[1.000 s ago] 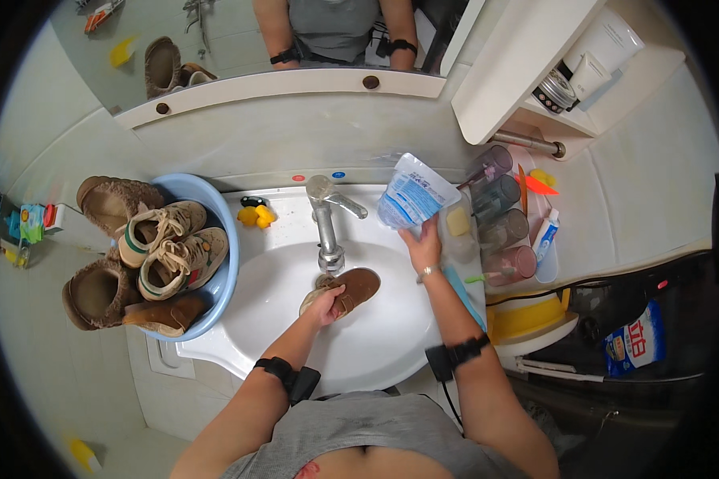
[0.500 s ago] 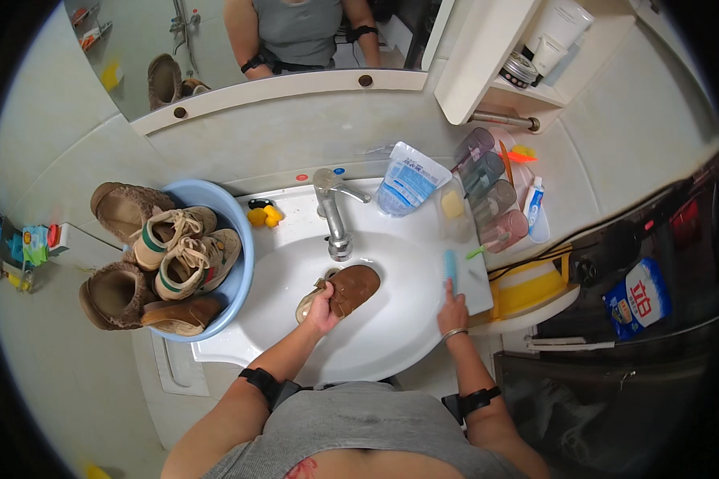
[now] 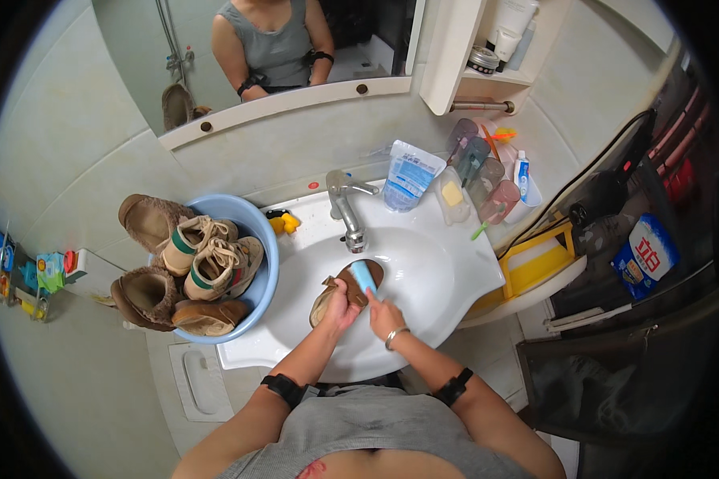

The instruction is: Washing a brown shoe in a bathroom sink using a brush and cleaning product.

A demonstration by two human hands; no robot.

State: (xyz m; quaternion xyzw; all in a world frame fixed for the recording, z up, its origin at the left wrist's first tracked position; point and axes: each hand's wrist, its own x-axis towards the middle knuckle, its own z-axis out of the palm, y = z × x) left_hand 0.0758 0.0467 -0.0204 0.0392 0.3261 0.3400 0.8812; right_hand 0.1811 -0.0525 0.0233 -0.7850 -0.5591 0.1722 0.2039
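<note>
Over the white sink [image 3: 427,331], my left hand [image 3: 341,311] grips a brown slip-on shoe [image 3: 377,273] with a tan inside, at its heel end. My right hand [image 3: 386,318] is closed around the lower end of a light-blue brush [image 3: 364,276]. The brush lies across the brown upper, and its underside is hidden. Just beyond the shoe stands the chrome faucet [image 3: 346,209], its spout pointing down. No running water can be made out.
On the left, a blue basin [image 3: 272,247] holds laced sneakers [image 3: 222,267], fleece-lined shoes [image 3: 145,297] and another brown shoe [image 3: 210,316]. A refill pouch [image 3: 411,177], a soap dish [image 3: 453,196] and several cups [image 3: 501,201] line the back right. A yellow-framed item [image 3: 539,263] sits further right.
My right hand has come from the sink's right ledge to the shoe, bringing the light-blue brush with it. My left hand still holds the shoe. The whole view has shifted slightly.
</note>
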